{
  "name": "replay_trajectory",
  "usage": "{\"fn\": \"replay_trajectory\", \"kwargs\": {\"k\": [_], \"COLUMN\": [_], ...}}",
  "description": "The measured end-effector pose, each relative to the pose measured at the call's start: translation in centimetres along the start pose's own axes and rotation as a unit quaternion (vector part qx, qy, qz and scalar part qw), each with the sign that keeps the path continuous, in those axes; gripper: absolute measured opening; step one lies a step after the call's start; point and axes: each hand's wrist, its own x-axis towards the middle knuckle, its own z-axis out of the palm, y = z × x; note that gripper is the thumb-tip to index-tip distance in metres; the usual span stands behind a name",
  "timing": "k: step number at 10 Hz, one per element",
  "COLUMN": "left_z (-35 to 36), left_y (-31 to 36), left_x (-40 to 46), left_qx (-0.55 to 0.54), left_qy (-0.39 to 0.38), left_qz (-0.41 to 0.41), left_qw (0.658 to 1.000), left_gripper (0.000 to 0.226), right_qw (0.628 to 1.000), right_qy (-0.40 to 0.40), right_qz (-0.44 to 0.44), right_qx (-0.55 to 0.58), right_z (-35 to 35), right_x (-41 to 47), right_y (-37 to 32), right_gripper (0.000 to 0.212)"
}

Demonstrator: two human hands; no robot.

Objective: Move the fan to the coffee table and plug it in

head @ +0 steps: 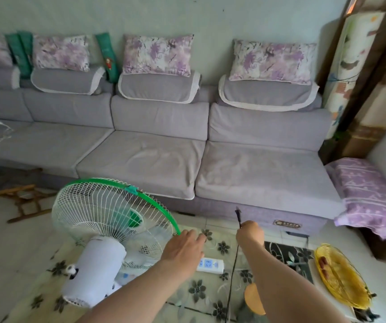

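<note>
Fan (108, 231) placement appears done: it stands on the coffee table (210, 292), which wears a flower-print cover, with its green-rimmed cage facing the sofa (164, 145). A white power strip (210, 265) lies on the table just beside the fan's base, sockets up, within easy reach of the cord.

Right hand (250, 234) is closed in a pinch around the black cord (234, 271), holding it lifted so the plug (238, 212) sticks up above the fist and the rest hangs down clear of the table. This grip keeps the plug end free to be turned toward a socket.

Left hand (185, 249) is spread flat, palm down, fingers loosely apart and holding nothing. It hovers over the near end of the power strip, next to the cage rim, probably to steady the strip against the push of insertion.

Remaining step, by judgement: plug into socket. A yellow wire basket (341, 276) sits at the table's right edge, well apart from the work.
</note>
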Motion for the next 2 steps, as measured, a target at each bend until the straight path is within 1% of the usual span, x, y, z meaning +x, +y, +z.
{"fn": "replay_trajectory", "kwargs": {"k": [1, 2], "left_z": [-0.05, -0.31], "left_y": [-0.39, -0.42], "left_x": [-0.52, -0.86], "left_qx": [-0.003, -0.005], "left_qy": [-0.002, -0.006], "left_qz": [-0.002, -0.004], "left_qw": [1.000, 1.000], "left_gripper": [0.045, 0.048], "right_qw": [1.000, 1.000], "right_qy": [0.009, 0.003], "right_qz": [-0.011, 0.007], "right_qx": [0.006, 0.011], "right_z": [-0.23, -0.27], "right_x": [-0.88, -1.75], "right_y": [0.09, 0.38], "right_gripper": [0.035, 0.035]}}
